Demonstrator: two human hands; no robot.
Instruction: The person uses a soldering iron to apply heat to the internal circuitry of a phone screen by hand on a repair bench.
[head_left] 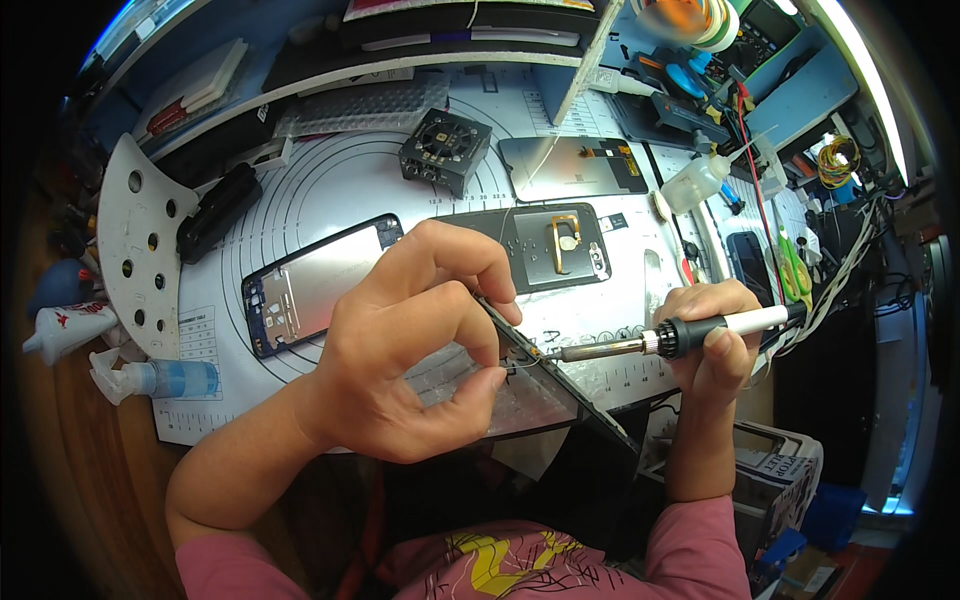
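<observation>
My right hand [712,335] is closed round the black and white handle of a soldering iron [600,350]. Its tip points left and meets, or nearly meets, the edge of a thin dark phone panel [575,385], which is tilted and seen almost edge-on. Thumb and index finger of my left hand [410,340] pinch a thin solder wire [520,367] that reaches toward the iron's tip. Other left fingers rest at the panel's upper end. The exact contact point is too small to make out.
Behind my hands on the white printed mat lie a phone frame [320,285], a back cover [535,240] with a flex cable, and a grey panel [570,168]. A small black fan unit [445,150], a squeeze bottle [697,183] and green-handled scissors [793,270] stand around. A shelf [450,50] borders the back.
</observation>
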